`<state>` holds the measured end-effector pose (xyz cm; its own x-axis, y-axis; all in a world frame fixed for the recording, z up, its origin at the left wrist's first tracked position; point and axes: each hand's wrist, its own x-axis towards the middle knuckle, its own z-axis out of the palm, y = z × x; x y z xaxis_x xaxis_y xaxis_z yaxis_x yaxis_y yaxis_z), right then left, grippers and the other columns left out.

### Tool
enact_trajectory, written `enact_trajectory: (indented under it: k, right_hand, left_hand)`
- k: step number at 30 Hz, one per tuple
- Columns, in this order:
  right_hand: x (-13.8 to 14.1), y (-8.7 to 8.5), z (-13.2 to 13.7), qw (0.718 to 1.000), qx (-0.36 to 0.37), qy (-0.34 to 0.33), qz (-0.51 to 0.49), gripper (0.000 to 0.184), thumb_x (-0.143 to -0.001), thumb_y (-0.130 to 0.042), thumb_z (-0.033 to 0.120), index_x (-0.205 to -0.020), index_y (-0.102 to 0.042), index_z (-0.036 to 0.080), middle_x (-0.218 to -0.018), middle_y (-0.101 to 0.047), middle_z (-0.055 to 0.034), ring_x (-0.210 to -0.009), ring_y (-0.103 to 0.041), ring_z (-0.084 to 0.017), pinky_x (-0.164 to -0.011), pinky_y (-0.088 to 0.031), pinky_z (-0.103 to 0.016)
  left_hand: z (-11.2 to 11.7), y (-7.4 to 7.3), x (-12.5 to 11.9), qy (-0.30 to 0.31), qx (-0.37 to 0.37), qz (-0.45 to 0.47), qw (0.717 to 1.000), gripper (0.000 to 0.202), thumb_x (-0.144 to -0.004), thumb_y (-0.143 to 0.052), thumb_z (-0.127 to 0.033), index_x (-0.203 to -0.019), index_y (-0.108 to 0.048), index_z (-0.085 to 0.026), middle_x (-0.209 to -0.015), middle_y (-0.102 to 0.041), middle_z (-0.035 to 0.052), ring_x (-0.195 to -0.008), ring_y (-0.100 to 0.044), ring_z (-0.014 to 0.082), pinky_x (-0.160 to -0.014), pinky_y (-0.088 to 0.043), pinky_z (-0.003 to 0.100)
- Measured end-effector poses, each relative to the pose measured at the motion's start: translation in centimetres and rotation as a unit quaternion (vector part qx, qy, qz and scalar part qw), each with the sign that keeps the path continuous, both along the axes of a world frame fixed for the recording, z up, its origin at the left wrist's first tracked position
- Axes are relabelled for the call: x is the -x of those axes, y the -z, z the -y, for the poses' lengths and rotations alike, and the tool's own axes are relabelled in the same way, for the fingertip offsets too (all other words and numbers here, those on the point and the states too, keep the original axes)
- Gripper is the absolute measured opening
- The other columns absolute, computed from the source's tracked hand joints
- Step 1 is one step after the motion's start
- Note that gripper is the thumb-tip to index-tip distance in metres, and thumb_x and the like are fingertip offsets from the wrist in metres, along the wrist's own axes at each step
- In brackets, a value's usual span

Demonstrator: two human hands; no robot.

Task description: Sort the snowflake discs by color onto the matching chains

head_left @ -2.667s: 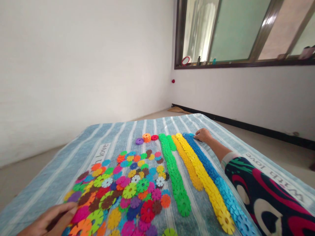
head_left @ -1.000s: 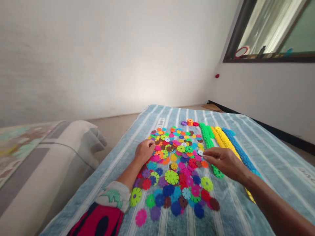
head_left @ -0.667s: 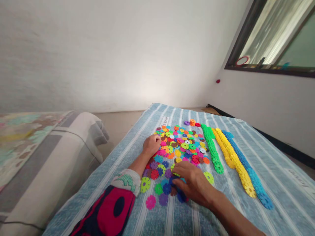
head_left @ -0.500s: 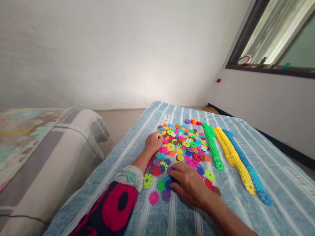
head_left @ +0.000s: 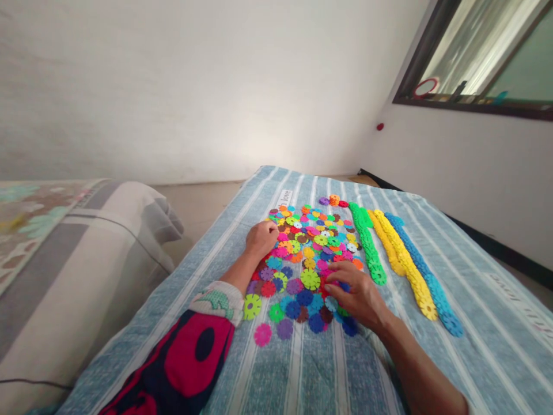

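Observation:
Many notched plastic snowflake discs in mixed colours lie spread over a striped blue cloth. At the left edge of the spread rests my left hand, its fingers curled closed; whatever they hold, if anything, is hidden. My right hand hovers low over or touches the discs at the right side, thumb and fingers apart, with no disc visible in its grasp. Just right of it lie rows of overlapping discs: a green row, a yellow row and a blue row.
Small piles of purple discs, orange discs and red discs sit at the far end. The striped cloth covers the surface. To the left stands a grey-and-white draped piece of furniture; a wall rises behind.
My right hand has moved right and slightly away from me, uncovering blue, brown and yellow-green discs. The left hand stays curled at the left edge. The view has shifted slightly.

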<state>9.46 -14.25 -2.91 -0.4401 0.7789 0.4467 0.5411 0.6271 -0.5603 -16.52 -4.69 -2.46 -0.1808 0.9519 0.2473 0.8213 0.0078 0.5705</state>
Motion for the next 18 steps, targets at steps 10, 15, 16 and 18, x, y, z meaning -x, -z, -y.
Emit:
enact_trajectory:
  k: [10,15,16,18]
  right_hand:
    - [1.4,-0.8,1.6,0.99,-0.002,-0.036,0.133,0.008,-0.075,-0.072,0.022,-0.082,-0.072,0.018,-0.12,-0.06,-0.0125,-0.119,-0.05,-0.03,-0.104,-0.038,-0.046]
    - [1.6,-0.6,1.4,0.992,0.01,-0.036,0.121,0.007,-0.075,-0.071,0.018,-0.082,-0.069,0.018,-0.114,-0.062,-0.0106,-0.113,-0.052,-0.028,-0.098,-0.042,-0.042]
    - [1.6,-0.5,1.3,0.993,0.013,-0.033,0.109,0.005,-0.075,-0.07,0.017,-0.08,-0.068,0.018,-0.112,-0.062,-0.0098,-0.11,-0.054,-0.026,-0.096,-0.043,-0.04]
    - [1.3,-0.2,0.9,0.996,0.017,-0.02,0.08,0.006,-0.075,-0.069,0.015,-0.076,-0.065,0.019,-0.106,-0.063,-0.0083,-0.103,-0.056,-0.023,-0.09,-0.045,-0.036]
  left_hand:
    - [-0.1,0.1,0.0,0.006,-0.005,-0.013,1.0,0.025,-0.077,-0.047,-0.025,-0.079,-0.071,-0.02,-0.092,-0.074,0.0039,-0.088,-0.065,0.0194,-0.079,-0.046,0.026]
    - [0.1,-0.2,-0.2,0.001,0.003,-0.012,1.0,0.025,-0.077,-0.047,-0.025,-0.079,-0.072,-0.02,-0.092,-0.074,0.0036,-0.087,-0.065,0.0196,-0.078,-0.047,0.026]
    - [0.0,-0.2,-0.2,0.001,0.001,-0.012,1.0,0.025,-0.076,-0.048,-0.025,-0.079,-0.072,-0.02,-0.091,-0.074,0.0036,-0.087,-0.065,0.0194,-0.077,-0.047,0.026]
    - [0.0,-0.1,-0.2,0.0,-0.001,-0.011,1.0,0.025,-0.076,-0.048,-0.025,-0.079,-0.072,-0.02,-0.091,-0.074,0.0032,-0.085,-0.065,0.019,-0.077,-0.047,0.026]
